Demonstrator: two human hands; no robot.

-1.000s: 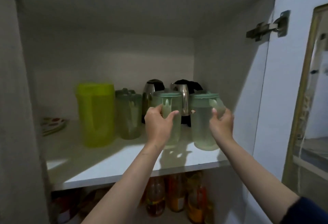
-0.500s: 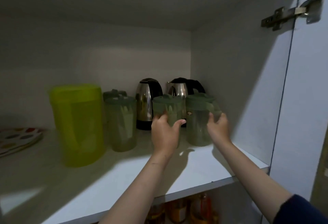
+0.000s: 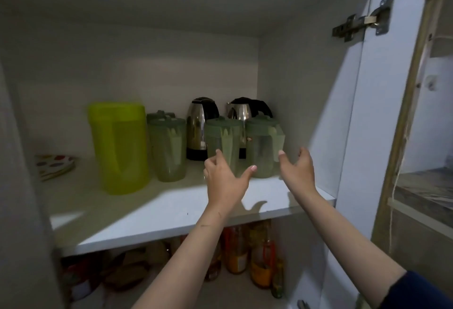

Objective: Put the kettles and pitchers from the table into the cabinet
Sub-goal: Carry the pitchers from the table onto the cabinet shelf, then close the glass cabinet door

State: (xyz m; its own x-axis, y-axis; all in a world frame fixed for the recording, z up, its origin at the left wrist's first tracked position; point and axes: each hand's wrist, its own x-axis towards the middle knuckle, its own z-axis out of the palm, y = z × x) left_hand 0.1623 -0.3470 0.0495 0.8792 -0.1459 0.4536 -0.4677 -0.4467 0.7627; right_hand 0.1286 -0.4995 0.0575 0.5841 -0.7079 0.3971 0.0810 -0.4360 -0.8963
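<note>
On the white cabinet shelf point(image 3: 152, 215) stand two clear green-lidded pitchers, one point(image 3: 221, 137) in the middle and one point(image 3: 263, 142) at the right wall. Behind them are two steel kettles point(image 3: 199, 125) point(image 3: 241, 110). Further left stand another green-lidded pitcher point(image 3: 168, 151), with a second one partly hidden behind it, and a tall yellow-green pitcher point(image 3: 120, 147). My left hand point(image 3: 224, 181) is open just in front of the middle pitcher, fingers apart and off it. My right hand point(image 3: 297, 169) is open beside the right pitcher, holding nothing.
A stack of dotted plates point(image 3: 55, 166) lies at the shelf's far left. Bottles point(image 3: 247, 252) and jars fill the shelf below. The cabinet door point(image 3: 353, 117) stands open on the right, its hinge point(image 3: 362, 23) above. A wooden-framed unit point(image 3: 416, 186) is beyond.
Both hands have let go of the two pitchers and drawn back a little toward me. The pitchers now stand on the shelf by themselves.
</note>
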